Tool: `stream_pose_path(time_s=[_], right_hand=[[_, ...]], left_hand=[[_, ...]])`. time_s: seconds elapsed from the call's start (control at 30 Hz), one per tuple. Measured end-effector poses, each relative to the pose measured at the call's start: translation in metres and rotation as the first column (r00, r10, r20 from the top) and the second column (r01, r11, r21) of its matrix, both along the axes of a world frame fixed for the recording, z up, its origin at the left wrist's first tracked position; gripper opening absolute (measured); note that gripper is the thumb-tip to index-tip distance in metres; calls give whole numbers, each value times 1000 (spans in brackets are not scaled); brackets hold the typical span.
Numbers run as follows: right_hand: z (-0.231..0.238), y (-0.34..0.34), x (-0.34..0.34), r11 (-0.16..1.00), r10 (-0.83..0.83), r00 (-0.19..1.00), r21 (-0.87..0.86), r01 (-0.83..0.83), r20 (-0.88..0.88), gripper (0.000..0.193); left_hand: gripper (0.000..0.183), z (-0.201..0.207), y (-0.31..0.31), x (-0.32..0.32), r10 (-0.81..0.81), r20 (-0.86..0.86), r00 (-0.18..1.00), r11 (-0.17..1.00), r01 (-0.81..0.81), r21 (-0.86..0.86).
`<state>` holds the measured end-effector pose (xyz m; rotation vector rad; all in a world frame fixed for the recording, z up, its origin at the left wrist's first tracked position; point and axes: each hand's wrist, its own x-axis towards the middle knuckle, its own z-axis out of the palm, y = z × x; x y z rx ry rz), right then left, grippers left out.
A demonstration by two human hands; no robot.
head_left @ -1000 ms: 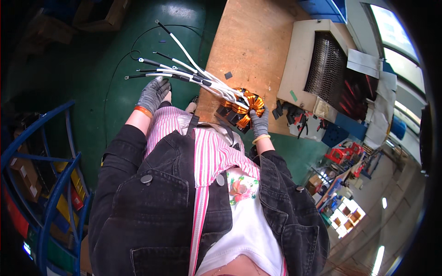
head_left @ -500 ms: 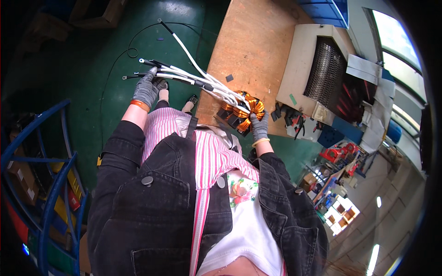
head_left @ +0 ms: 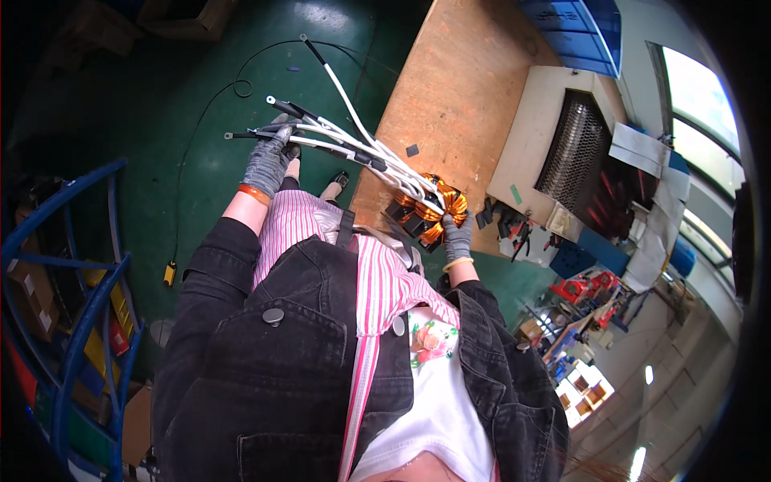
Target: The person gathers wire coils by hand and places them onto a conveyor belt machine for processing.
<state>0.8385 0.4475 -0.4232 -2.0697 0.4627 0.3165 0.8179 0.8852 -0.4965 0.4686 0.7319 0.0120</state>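
My left hand (head_left: 269,161), in a grey knit glove, is closed around several white cables (head_left: 397,170) near their far ends. Black sleeves and metal ring lugs finish those ends, and one cable sticks out apart, away from the hand. The cables run right to a copper-wound coil (head_left: 438,201) with black parts, at the near edge of the wooden tabletop (head_left: 450,72). My right hand (head_left: 458,237), also gloved in grey, grips the coil's right side; its fingers are partly hidden behind the windings.
On the tabletop lie a small dark square piece (head_left: 413,150) and black scraps with tools (head_left: 514,225). A beige machine with a mesh panel (head_left: 569,149) stands right. A blue bin (head_left: 574,36) is at the back. A blue metal rack (head_left: 104,297) stands left; a thin black cord crosses the green floor.
The whole view has shifted slightly, with table and hands now further right in it. Both hands keep their hold on the cables and the coil. A yellow-and-black item on the floor shows more fully.
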Motion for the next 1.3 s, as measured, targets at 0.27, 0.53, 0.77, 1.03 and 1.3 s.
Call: stream_pose_path(time_s=[0.27,0.53,0.77,1.03,1.3], right_hand=[[-6,-4,3,999,31,999,-40,-29,36,57],[-4,-4,-1,1000,19,999,-9,-18,45,55],[-3,-6,-3,999,40,998,-13,-40,52,54],[0,-5,-6,996,78,994,-50,-74,79,53],[6,6,-2,997,73,995,-42,-70,69,51]], left_hand=[[35,-4,0,4,50,-18,999,998,-51,-41],[29,-4,-2,2,90,21,996,992,-88,-86],[17,-9,-5,4,136,7,991,986,-135,-102],[13,-9,-5,5,145,13,989,977,-141,-162],[15,-20,1,8,163,-7,987,968,-161,-194]])
